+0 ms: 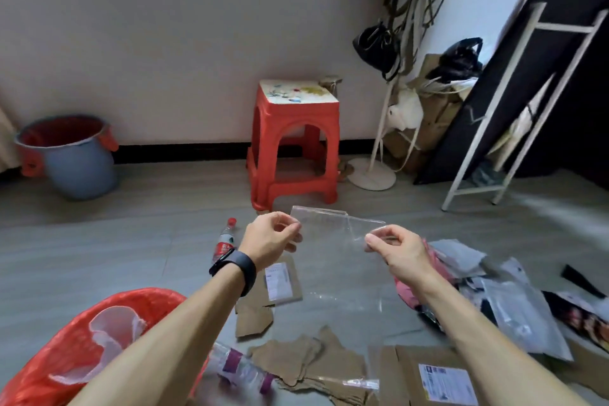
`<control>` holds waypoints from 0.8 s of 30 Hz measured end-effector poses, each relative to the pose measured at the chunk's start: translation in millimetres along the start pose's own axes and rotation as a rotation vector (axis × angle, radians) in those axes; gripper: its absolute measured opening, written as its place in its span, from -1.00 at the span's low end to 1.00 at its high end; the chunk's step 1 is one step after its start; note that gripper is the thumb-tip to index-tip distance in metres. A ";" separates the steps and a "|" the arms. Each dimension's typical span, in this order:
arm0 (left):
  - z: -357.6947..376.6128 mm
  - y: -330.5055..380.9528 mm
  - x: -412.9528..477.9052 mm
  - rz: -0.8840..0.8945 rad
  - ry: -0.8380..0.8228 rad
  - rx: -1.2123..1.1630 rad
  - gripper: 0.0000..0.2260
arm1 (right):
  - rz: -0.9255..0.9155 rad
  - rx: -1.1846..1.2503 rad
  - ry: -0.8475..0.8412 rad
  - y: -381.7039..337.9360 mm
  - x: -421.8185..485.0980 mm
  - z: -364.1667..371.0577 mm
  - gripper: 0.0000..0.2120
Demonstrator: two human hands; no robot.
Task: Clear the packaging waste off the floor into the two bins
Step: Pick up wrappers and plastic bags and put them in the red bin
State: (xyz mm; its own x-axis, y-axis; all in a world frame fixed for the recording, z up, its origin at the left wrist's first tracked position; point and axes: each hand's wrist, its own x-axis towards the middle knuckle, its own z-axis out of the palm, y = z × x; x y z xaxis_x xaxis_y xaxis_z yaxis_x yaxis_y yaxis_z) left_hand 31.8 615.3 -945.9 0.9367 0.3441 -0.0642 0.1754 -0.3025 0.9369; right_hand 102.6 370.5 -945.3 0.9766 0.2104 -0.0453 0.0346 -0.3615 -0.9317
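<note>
Head view: clear bag [333, 234] stretched above the floor [131, 241], my left hand [270, 236] and right hand [395, 247] each pinching an upper corner. Step in hand, I judge: binning plastic film. The next move calls for swinging it down-left over the red bin [33, 379], then releasing both pinches.

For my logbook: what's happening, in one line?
left hand: pinches clear plastic bag | right hand: pinches it | red-lined bin: lower left

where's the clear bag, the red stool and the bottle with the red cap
clear bag [333, 267]: head view, middle of the transparent sheet
red stool [295, 114]: head view, front edge below the seat
bottle with the red cap [224, 245]: head view, red label on its body
</note>
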 end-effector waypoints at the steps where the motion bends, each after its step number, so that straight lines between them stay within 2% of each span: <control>1: 3.8 0.9 0.1 -0.007 -0.018 -0.054 -0.91 | 0.002 0.015 -0.001 -1.5 0.4 -4.7 -0.94; 7: 0.4 -0.5 0.4 -0.175 -0.111 -0.283 -0.82 | 0.121 0.224 -0.103 -3.8 3.5 -20.6 -0.75; 11: 3.2 -1.3 0.5 -0.231 -0.165 -0.295 -0.82 | 0.090 0.200 -0.085 1.7 4.0 -19.8 -0.68; 15: 3.2 -3.9 -1.7 -0.217 -0.134 -0.248 -0.77 | 0.071 0.167 -0.132 5.5 3.0 -17.2 -0.71; 19: -3.4 -7.9 -6.8 -0.267 -0.203 -0.239 -0.84 | 0.163 0.285 -0.204 5.6 0.0 -21.2 -0.81; 22: -3.1 -8.4 -8.2 -0.273 -0.235 -0.201 -0.74 | 0.177 0.299 -0.199 8.9 -0.5 -21.9 -0.73; 24: 0.7 -8.0 -10.0 -0.203 -0.220 -0.111 -0.86 | 0.138 0.235 -0.202 9.8 -2.2 -19.7 -0.77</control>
State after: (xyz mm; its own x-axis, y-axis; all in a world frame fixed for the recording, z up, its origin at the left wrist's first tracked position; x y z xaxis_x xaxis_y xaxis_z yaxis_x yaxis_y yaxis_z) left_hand 21.3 613.6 -952.9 0.9311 0.1836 -0.3152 0.3427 -0.1446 0.9282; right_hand 104.9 348.6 -947.2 0.9062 0.3581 -0.2250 -0.1676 -0.1845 -0.9684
